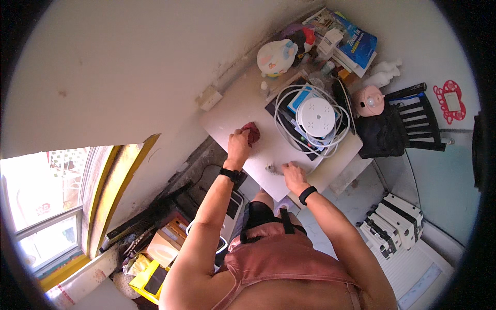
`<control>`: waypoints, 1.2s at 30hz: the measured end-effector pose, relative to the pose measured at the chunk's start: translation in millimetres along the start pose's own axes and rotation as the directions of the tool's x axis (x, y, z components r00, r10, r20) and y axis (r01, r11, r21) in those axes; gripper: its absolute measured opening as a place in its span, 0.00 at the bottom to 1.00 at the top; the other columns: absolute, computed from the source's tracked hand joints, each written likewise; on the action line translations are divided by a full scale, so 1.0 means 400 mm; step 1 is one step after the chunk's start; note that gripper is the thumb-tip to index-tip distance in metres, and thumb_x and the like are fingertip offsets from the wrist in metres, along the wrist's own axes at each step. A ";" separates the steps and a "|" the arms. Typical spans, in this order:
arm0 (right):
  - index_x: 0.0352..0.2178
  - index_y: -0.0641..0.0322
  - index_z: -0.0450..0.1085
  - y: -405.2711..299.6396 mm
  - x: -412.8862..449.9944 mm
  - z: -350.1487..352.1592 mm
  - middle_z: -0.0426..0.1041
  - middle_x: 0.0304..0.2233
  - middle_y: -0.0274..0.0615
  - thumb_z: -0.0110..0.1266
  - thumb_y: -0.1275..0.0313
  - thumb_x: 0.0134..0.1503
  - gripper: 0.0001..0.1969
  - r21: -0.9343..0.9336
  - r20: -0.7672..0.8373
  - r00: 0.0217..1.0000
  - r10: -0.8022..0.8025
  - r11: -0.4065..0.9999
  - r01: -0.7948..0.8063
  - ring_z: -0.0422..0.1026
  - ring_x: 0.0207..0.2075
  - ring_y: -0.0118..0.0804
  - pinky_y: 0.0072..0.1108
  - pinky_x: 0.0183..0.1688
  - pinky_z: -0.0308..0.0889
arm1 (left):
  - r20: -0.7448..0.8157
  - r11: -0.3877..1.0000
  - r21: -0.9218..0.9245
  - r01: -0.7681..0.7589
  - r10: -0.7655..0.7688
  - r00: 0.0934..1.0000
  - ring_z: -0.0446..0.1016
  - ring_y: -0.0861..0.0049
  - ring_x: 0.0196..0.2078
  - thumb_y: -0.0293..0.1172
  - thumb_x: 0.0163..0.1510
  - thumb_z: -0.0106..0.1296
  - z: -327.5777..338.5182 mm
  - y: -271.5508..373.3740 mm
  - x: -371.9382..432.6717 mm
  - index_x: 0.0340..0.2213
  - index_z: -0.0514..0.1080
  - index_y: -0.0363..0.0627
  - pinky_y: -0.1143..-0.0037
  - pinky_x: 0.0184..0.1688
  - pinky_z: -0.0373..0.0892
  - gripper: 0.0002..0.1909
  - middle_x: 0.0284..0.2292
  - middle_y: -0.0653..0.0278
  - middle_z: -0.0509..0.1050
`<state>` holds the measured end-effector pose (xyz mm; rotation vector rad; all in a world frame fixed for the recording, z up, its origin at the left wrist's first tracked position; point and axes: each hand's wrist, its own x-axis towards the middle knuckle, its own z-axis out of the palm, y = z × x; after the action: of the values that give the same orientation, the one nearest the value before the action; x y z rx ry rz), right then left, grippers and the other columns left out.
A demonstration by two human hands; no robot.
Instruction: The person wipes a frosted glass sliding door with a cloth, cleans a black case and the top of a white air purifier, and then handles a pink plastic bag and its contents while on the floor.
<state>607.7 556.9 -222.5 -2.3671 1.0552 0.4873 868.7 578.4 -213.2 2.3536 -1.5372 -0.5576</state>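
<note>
My left hand (239, 144) grips a crumpled dark red cloth (253, 133) against the pale top of a table (228, 114). Nearer to me, my right hand (295, 178) is closed over a white cable (318, 164), close to the cable's small plug end (271, 169) on the table. The cable runs back into a loose coil around a round white device (316, 117). Under the coil lie a dark flat case (274, 106) and a blue packet (301, 99). My fingers hide part of the cable.
A white plush toy (277, 58) and stacked books (358, 42) stand at the back. Beside the table are a black chair (420, 120) with a black bag (381, 133) and a pink device (369, 101). White suitcases (399, 221) stand right; boxes (166, 242) and a yellow bag (149, 281) left.
</note>
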 end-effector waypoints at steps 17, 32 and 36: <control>0.39 0.60 0.71 -0.005 -0.003 0.027 0.74 0.39 0.50 0.51 0.74 0.56 0.09 -0.063 -0.050 0.999 0.017 0.998 -0.020 0.78 0.39 0.51 0.38 0.39 0.74 | -0.211 0.987 0.138 -0.080 0.108 0.971 0.72 0.54 0.51 0.28 0.53 0.53 -0.034 -0.009 0.551 0.51 0.69 0.42 0.56 0.54 0.64 0.22 0.45 0.50 0.75; 0.39 0.63 0.73 -0.006 0.000 0.025 0.75 0.39 0.52 0.50 0.75 0.56 0.10 -0.085 -0.089 0.996 0.002 0.996 -0.009 0.79 0.38 0.51 0.37 0.39 0.76 | 0.024 0.925 0.209 -0.317 0.319 0.947 0.68 0.62 0.54 0.33 0.53 0.54 0.061 -0.013 0.145 0.52 0.71 0.44 0.61 0.53 0.62 0.24 0.49 0.57 0.73; 0.38 0.63 0.74 0.006 -0.006 0.038 0.75 0.39 0.52 0.50 0.76 0.56 0.09 -0.103 -0.111 0.993 -0.049 0.994 0.037 0.79 0.38 0.50 0.36 0.39 0.76 | 0.081 0.929 0.053 -0.367 0.363 0.928 0.70 0.60 0.54 0.30 0.48 0.58 0.044 -0.001 0.066 0.50 0.73 0.45 0.63 0.53 0.64 0.25 0.49 0.55 0.74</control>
<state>602.6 565.6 -234.2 -2.5271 1.0492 0.4026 870.2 554.1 -233.4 2.0325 -1.9934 -0.5078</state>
